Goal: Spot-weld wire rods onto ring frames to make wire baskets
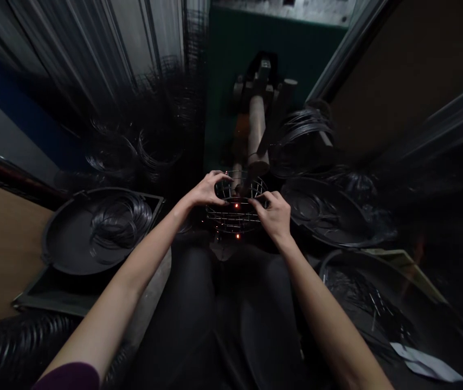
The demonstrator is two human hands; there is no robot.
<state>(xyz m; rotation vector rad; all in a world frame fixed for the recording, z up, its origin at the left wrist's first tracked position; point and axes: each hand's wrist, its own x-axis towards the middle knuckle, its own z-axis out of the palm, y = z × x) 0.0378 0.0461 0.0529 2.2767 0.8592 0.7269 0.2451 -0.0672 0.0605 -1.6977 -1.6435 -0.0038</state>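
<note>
A round wire cage (231,219) of thin metal rods sits in front of my knees, at the lower end of a green machine. My left hand (210,188) grips its left side, thumb and fingers curled round the wires. On the right, my right hand (272,213) pinches the upper wire ring between thumb and fingers. Orange glowing spots and a few sparks show on the wires between my hands. Just behind the cage, a thick cylindrical machine arm (258,132) reaches down toward it. The contact point under the cage is partly hidden.
A black basin (64,238) with wire rings (121,221) stands at left. Two more dark basins are at right, one (325,211) behind the other (361,271), which holds short rods. Wire coils (308,124) hang beside the machine (223,65). A ribbed hose (20,341) lies lower left.
</note>
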